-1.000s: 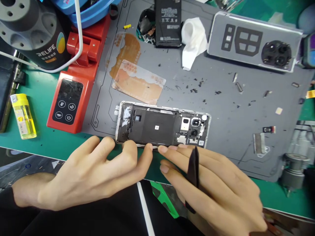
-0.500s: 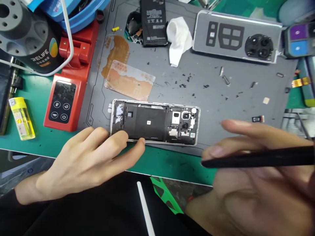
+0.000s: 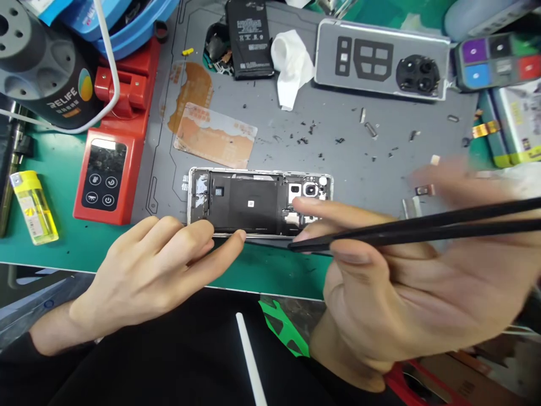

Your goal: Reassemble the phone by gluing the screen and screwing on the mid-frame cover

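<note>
An opened phone (image 3: 253, 206) lies on the grey mat (image 3: 270, 135), its dark inner cover and camera modules facing up. My left hand (image 3: 158, 265) rests at the phone's lower left edge, thumb and fingers on the frame. Black tweezers (image 3: 406, 228) are in my right hand (image 3: 406, 287), their tips together just below the phone's lower right edge. One fingertip of that hand overlaps the camera end in the view; whether it touches cannot be told.
A detached back cover (image 3: 380, 59), a battery (image 3: 250, 39) and white tissue (image 3: 292, 65) lie at the back. Small dark bits are scattered behind the phone. A red device (image 3: 107, 175) and yellow lighter (image 3: 34, 208) are at the left.
My right hand has moved left to the phone's camera end with the tweezers, which now show both arms. The whole view has shifted slightly. My left hand stays at the phone's edge.
</note>
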A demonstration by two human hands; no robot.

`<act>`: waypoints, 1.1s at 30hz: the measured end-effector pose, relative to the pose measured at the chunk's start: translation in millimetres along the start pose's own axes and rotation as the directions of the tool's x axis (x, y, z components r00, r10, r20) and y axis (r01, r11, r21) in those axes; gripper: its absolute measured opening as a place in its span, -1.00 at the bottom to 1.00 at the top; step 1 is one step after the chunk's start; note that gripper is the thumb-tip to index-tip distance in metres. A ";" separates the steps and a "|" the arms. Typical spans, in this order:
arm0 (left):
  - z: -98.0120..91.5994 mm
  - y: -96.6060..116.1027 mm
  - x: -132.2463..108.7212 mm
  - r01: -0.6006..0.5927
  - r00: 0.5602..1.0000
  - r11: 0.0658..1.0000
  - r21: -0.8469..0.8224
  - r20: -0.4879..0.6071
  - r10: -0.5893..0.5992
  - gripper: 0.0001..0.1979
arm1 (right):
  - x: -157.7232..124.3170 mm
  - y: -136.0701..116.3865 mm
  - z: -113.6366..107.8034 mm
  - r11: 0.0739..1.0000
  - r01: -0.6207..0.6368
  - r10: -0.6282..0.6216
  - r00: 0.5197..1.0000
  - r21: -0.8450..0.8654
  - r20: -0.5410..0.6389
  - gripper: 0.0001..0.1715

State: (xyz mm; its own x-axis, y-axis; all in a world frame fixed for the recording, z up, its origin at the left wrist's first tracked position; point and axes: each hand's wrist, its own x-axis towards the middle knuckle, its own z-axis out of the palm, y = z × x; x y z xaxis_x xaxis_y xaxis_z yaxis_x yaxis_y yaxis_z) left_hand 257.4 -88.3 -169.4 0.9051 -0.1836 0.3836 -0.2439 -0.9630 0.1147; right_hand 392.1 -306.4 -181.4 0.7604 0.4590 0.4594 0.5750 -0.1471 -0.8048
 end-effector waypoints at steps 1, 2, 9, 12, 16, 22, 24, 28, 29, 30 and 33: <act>0.3 -0.8 0.1 -0.006 1.000 1.000 -0.011 -0.004 0.006 -0.52 | 5.1 1.2 4.3 0.998 0.048 -0.045 0.997 0.033 -0.070 -0.65; 0.8 -1.5 0.0 -0.010 1.000 1.000 -0.021 -0.011 0.010 -0.53 | 9.7 3.1 7.0 0.993 0.098 -0.091 0.989 0.060 -0.113 -0.68; 8.0 -3.2 -3.2 -0.031 0.997 0.999 -0.024 -0.070 0.029 -0.56 | 10.7 9.1 4.0 0.992 0.122 -0.122 0.992 0.040 -0.014 -0.49; 10.2 -4.1 -3.6 -0.037 0.997 0.999 -0.027 -0.072 0.035 -0.55 | 6.1 5.7 6.6 0.998 0.067 -0.067 0.998 0.001 -0.009 -0.51; 9.8 -4.7 -3.4 -0.037 0.997 0.999 -0.028 -0.075 0.035 -0.58 | 5.2 4.4 8.1 0.997 0.083 -0.083 0.996 -0.002 0.013 -0.47; 9.6 -3.3 -5.5 -0.038 0.995 0.999 -0.033 -0.093 0.035 -0.60 | 7.3 1.7 4.8 0.990 0.096 -0.094 0.995 -0.105 0.027 -0.45; 9.4 -3.1 -5.8 -0.031 0.995 0.998 -0.046 -0.097 0.026 -0.60 | 9.3 -0.9 4.5 0.983 0.132 -0.127 0.991 -0.130 0.050 -0.48; 8.6 -3.6 -4.7 -0.022 0.995 0.998 -0.057 -0.098 0.016 -0.62 | 13.9 -5.6 2.2 0.984 0.110 -0.096 0.990 -0.138 0.107 -0.64; 8.5 -3.8 -4.3 -0.024 0.995 0.998 -0.061 -0.099 0.018 -0.62 | 14.4 -6.0 1.0 0.986 0.085 -0.072 0.993 -0.142 0.096 -0.68; 8.4 -3.9 -4.1 -0.027 0.995 0.998 -0.065 -0.099 0.021 -0.63 | 14.5 -6.1 -0.4 0.988 0.049 -0.039 0.997 -0.144 0.073 -0.70; 7.9 -4.0 -4.2 -0.033 0.996 0.998 -0.060 -0.086 0.028 -0.65 | 12.1 -4.4 -2.9 0.997 -0.056 0.054 0.998 -0.058 -0.028 -0.70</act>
State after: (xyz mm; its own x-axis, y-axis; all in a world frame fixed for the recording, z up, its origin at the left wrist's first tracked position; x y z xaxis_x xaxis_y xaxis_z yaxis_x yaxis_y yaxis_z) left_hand 257.3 -85.2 -178.7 0.8649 -0.1925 0.4636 -0.2940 -0.9428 0.1571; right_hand 399.6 -302.8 -171.2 0.7985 0.4259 0.4255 0.5484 -0.2230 -0.8060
